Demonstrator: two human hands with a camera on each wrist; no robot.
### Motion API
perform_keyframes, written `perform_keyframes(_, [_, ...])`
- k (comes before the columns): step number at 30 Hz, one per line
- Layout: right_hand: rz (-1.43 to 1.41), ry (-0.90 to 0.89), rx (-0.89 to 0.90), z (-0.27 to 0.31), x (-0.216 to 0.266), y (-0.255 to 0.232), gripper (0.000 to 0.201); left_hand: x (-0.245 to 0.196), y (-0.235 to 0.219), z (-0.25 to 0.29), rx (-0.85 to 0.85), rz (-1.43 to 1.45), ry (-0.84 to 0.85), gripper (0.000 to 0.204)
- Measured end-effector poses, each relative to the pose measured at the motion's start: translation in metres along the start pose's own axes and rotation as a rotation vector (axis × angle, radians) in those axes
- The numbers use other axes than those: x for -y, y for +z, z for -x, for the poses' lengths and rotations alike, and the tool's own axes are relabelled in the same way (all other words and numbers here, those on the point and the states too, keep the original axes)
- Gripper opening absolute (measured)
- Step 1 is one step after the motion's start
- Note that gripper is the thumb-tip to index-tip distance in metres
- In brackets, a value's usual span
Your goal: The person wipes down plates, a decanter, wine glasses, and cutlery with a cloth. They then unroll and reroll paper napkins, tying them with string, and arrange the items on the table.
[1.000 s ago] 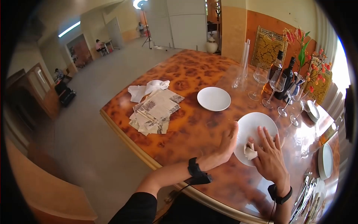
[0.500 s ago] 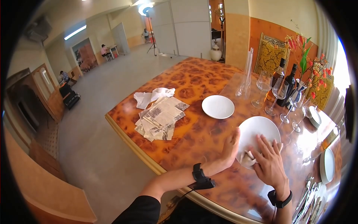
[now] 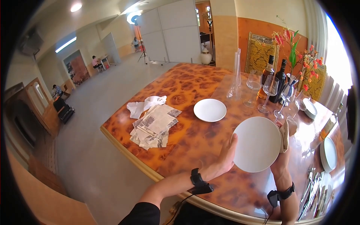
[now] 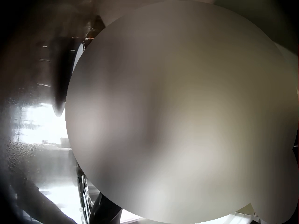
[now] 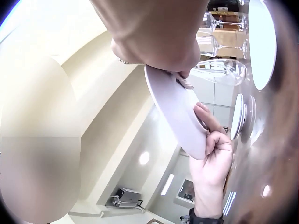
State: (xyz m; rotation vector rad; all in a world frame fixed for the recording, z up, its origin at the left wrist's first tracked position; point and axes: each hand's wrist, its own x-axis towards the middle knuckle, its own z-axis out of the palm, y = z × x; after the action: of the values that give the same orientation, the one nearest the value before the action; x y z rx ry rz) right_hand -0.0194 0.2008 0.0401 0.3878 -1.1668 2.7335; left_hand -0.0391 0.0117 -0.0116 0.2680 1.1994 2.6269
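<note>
A white round plate (image 3: 257, 144) is raised off the table, its broad face toward the head camera. My left hand (image 3: 226, 155) grips its left rim, thumb at the near side and fingers behind, as the right wrist view shows. At the opposite rim, my right hand (image 3: 281, 164) holds a folded beige cloth (image 3: 285, 137) against the plate's edge; part of this hand is hidden behind the plate. The plate (image 4: 182, 112) fills most of the left wrist view.
Another white plate (image 3: 210, 110) lies just beyond. Patterned paper napkins (image 3: 154, 125) and a crumpled white cloth (image 3: 146, 105) lie to the left. Wine glasses (image 3: 270, 88), bottles (image 3: 280, 80) and flowers stand at the back right; cutlery (image 3: 315, 195) and stacked plates (image 3: 328, 154) are on the right.
The plate has come up off the table and tilted toward the head camera. My right hand and the cloth have moved from the plate's face to its right rim.
</note>
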Motion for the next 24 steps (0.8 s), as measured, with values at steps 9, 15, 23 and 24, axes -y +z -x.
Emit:
perform_keyframes(9, [0.450,0.264,-0.024,0.025,-0.013,0.020,0.051,0.007,-0.025,-0.015,-0.217,-0.118,0.303,0.046])
perform_keyframes(15, [1.002,-0.094,0.092,-0.001,0.006,-0.010,0.039,-0.015,0.001,-0.004,-0.075,-0.231,0.207,0.049])
perform_keyframes(23, [1.323,0.045,0.508,0.011,0.072,0.001,0.034,-0.037,-0.004,-0.004,0.266,-0.562,0.056,0.030])
perform_keyframes(24, [1.325,0.050,0.493,0.015,0.067,0.000,0.034,-0.033,-0.004,-0.003,0.267,-0.596,0.083,0.030])
